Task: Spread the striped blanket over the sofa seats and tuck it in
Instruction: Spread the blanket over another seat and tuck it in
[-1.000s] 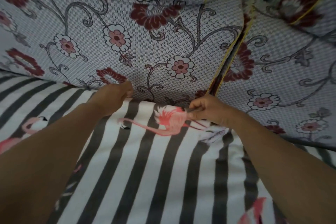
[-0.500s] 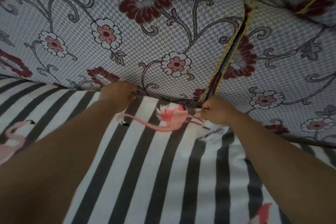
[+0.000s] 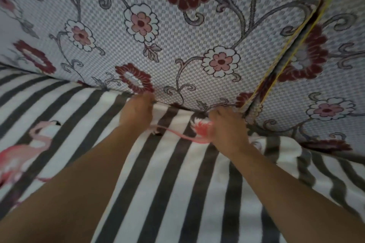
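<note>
In the head view the striped blanket covers the seat, its far edge at twelve o'clock where left hand and right hand, fingers curled on cloth, tuck it under the floral back cushion; next, probably push deeper.

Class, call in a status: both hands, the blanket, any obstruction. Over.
Left hand and right hand both at striped blanket edge, pushing under floral back cushion. Grip unclear. Nothing in the way.
</note>
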{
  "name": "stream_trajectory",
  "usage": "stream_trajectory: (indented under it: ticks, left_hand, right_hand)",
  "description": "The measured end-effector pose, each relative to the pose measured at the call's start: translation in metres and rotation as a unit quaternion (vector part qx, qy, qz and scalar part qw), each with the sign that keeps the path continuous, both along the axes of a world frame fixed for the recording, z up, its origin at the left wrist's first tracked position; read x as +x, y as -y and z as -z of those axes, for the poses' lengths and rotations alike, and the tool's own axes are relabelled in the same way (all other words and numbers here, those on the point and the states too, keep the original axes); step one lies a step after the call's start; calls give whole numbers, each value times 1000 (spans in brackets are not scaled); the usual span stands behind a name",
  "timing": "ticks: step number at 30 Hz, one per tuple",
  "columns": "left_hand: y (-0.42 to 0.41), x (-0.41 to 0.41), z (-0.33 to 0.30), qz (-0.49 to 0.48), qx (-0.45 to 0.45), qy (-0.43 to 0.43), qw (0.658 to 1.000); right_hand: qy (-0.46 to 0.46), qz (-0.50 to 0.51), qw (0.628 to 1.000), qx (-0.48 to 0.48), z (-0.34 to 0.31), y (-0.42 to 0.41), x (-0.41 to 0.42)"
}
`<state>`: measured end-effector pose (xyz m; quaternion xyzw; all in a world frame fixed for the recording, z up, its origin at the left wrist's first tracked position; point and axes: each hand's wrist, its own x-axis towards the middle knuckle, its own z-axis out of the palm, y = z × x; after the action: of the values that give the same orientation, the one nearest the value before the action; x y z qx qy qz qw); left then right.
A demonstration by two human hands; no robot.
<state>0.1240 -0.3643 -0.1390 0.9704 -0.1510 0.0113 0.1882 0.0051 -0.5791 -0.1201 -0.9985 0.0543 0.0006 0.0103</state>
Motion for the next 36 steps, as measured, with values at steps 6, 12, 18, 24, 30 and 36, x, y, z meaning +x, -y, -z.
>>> stream_trajectory:
  ticks: [6,12,18,24,30,36]
  left_hand:
    - [-55,33,-3,-57,176,-68,980]
    - [-65,56,15,29,197,-85,976]
    - [-73,58,22,71,145,-15,987]
    - [-67,66,25,91,205,-91,970]
    - [-58,71,32,100,266,-113,952]
    - [-50,40,19,159,162,-4,974]
  right_hand:
    - [-128,-84,966,207,3,-68,41]
    - [-147,-92,977,123,27,-78,51]
    - [-120,-79,984,103,50,-81,43]
    - [-149,-67,982,97,53,-84,39]
    - [-144,-65,983,97,62,-83,40]
    - [-159,-60,981,98,65,-83,41]
